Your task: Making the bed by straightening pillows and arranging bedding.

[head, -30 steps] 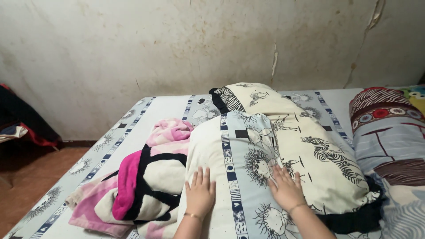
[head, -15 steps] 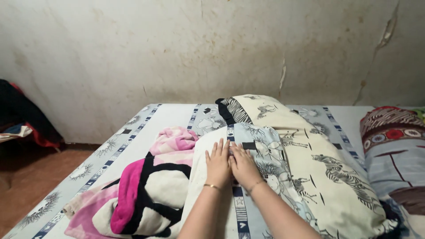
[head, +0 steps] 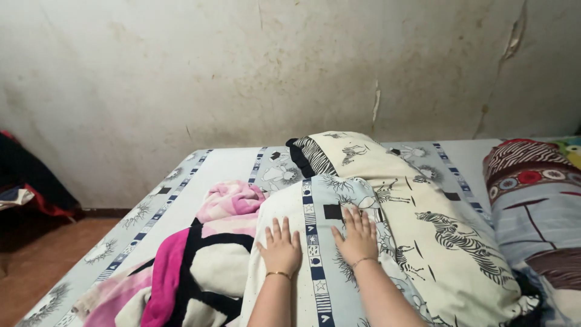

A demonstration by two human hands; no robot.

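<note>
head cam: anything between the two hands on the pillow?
Only the pillow's own cover: its blue patterned stripe runs between the left hand and right hand. Both lie flat, apart, with nothing else between them in the head view.

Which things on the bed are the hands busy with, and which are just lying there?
Busy with:
left hand and right hand, both flat on the blue-striped pillow

Just lying there:
zebra pillow
pink blanket
striped bolster
dark clothes by the wall
</note>
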